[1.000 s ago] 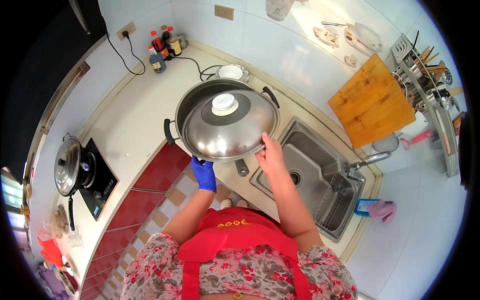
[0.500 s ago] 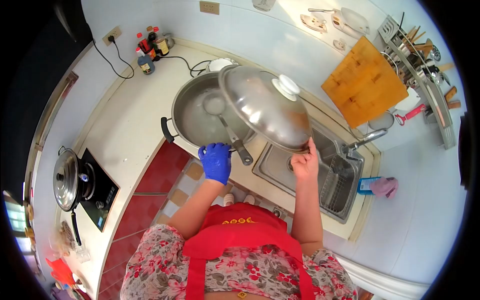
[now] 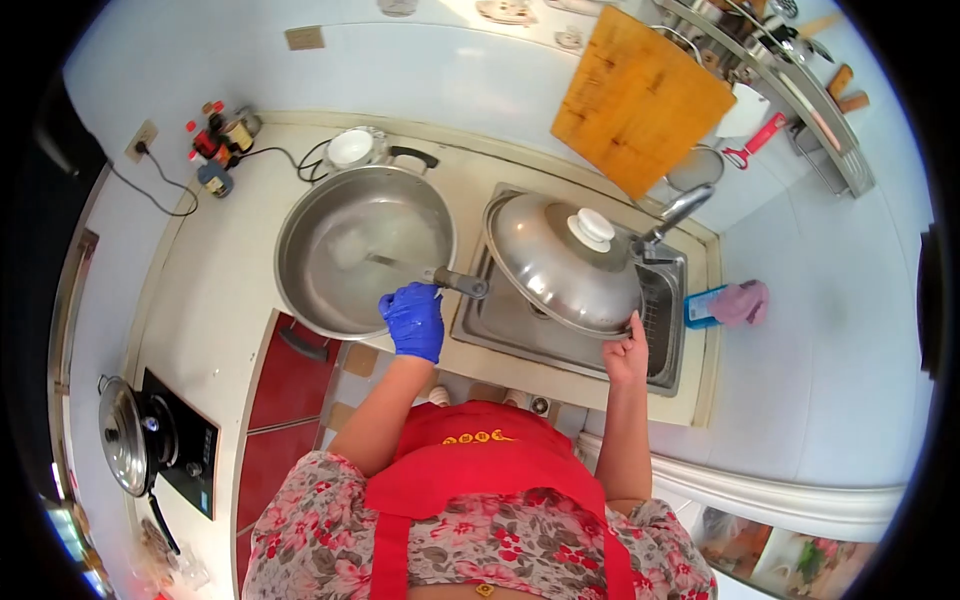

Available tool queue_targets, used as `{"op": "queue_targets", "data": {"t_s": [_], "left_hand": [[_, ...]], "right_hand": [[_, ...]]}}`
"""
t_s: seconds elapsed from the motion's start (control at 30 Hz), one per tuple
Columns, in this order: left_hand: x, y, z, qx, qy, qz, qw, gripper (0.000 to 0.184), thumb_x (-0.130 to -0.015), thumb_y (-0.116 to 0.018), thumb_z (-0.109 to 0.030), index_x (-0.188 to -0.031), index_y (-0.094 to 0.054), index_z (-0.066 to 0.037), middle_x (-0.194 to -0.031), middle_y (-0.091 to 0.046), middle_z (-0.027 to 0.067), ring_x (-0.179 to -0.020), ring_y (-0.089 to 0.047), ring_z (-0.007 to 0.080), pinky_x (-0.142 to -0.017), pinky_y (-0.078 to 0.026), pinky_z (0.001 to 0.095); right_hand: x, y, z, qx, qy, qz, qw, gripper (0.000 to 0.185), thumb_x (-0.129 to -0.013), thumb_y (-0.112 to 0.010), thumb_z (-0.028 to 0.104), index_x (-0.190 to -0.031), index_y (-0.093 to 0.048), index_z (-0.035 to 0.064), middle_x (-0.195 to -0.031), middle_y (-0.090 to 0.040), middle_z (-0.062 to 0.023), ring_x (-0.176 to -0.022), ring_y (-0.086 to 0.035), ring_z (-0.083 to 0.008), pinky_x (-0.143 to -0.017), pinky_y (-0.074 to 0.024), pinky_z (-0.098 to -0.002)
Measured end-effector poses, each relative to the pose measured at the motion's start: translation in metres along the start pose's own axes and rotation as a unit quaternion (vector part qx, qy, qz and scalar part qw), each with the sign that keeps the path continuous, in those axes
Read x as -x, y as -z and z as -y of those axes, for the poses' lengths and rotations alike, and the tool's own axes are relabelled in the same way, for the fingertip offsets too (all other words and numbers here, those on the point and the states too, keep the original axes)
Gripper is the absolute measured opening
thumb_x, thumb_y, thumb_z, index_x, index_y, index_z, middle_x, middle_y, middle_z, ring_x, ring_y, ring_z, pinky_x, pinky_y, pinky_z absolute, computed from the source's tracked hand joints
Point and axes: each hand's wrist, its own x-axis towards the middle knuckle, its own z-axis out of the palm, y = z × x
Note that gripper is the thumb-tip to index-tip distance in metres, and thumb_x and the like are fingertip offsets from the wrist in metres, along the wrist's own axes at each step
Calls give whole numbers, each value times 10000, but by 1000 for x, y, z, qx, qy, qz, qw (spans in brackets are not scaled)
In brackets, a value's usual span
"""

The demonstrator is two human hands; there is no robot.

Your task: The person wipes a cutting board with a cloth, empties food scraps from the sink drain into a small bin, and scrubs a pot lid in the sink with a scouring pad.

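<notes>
My right hand (image 3: 627,354) pinches the rim of the domed metal lid (image 3: 545,262) at centre right, now swung clear over the sink (image 3: 510,332), leaving the 2-handled pot (image 3: 297,225) uncovered at centre left. My gloved left hand (image 3: 414,318) curls beside the ladle (image 3: 462,284); its hold I cannot tell.

A pale counter (image 3: 190,300) is bent around a corner. Near its front edge a wide metal pot (image 3: 430,215) is seated, with one of its handles (image 3: 303,343) seen past that edge. Just behind the pot, a white bowl (image 3: 351,148) is placed. By the walls' corner, bottles (image 3: 214,178) are clustered, and beside them a black cord (image 3: 272,149) is trailed. A steel sink (image 3: 500,330) is set into one run; on the other, a black cooktop (image 3: 195,440) is carried.
</notes>
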Motion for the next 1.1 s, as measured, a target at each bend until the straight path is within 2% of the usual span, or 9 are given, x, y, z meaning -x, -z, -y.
{"op": "queue_targets", "data": {"t_s": [0.13,0.23,0.33,0.4,0.6,0.73,0.87,0.93,1.1], "left_hand": [[-5,-8,-23,-31,21,-12,999,75,-707,-581,-149,-781,-592,-139,-756,-549,44,-773,-530,227,-765,-330,396],[-7,-6,-37,-39,70,-14,997,130,-690,-590,-154,-818,-603,-138,-809,-563,43,-813,-530,227,-787,-332,394],[-7,-11,-48,-48,128,-13,991,186,-673,-604,-152,-858,-608,-132,-839,-572,39,-832,-530,225,-818,-329,395],[-6,-14,-54,-70,138,-71,985,185,-676,-618,-155,-858,-603,-124,-844,-572,37,-838,-529,221,-831,-326,401],[-10,-27,-64,-180,147,-42,972,104,-719,-621,-201,-810,-613,-150,-807,-586,26,-794,-546,223,-817,-347,395],[-16,-40,-62,-176,166,-42,969,112,-717,-624,-217,-807,-611,-151,-795,-590,26,-776,-550,224,-803,-349,397],[-30,-41,-49,-196,163,-34,966,76,-733,-581,-160,-809,-590,-158,-798,-571,36,-778,-542,229,-799,-335,410],[-38,-42,-41,-200,171,-31,964,70,-732,-586,-163,-802,-586,-151,-794,-569,38,-768,-542,231,-795,-338,405],[-47,-42,-23,-199,172,-25,964,61,-729,-596,-171,-781,-579,-146,-776,-564,45,-759,-544,224,-778,-350,395]], "right_hand": [[-11,32,28,42,6,-41,998,180,-865,-549,230,-713,-542,134,-580,-511,73,-374,-314,-14,-326,-227,-161],[-23,39,42,136,7,-79,988,191,-872,-535,224,-707,-507,131,-545,-429,61,-377,-301,-32,-327,-221,-174],[-35,42,56,236,9,-70,969,176,-883,-508,203,-740,-482,104,-597,-446,36,-411,-334,-46,-349,-242,-191],[-43,43,65,260,0,-54,964,160,-879,-508,188,-760,-479,86,-608,-445,22,-419,-346,-53,-353,-253,-199],[-63,48,82,327,-34,-28,944,148,-871,-523,186,-796,-482,65,-616,-458,18,-396,-336,-49,-331,-246,-196],[-67,58,87,325,-44,-12,945,147,-870,-531,201,-801,-492,77,-594,-451,32,-383,-325,-41,-324,-230,-186],[-74,74,87,248,-117,-36,961,211,-885,-514,264,-737,-537,115,-544,-458,66,-345,-295,-20,-295,-213,-167],[-79,88,84,129,-138,-38,981,240,-892,-502,262,-705,-550,120,-543,-495,65,-336,-302,-14,-284,-209,-157],[-78,80,61,55,-163,-12,985,230,-886,-516,260,-701,-562,130,-545,-516,66,-325,-305,-18,-277,-217,-158]]}}
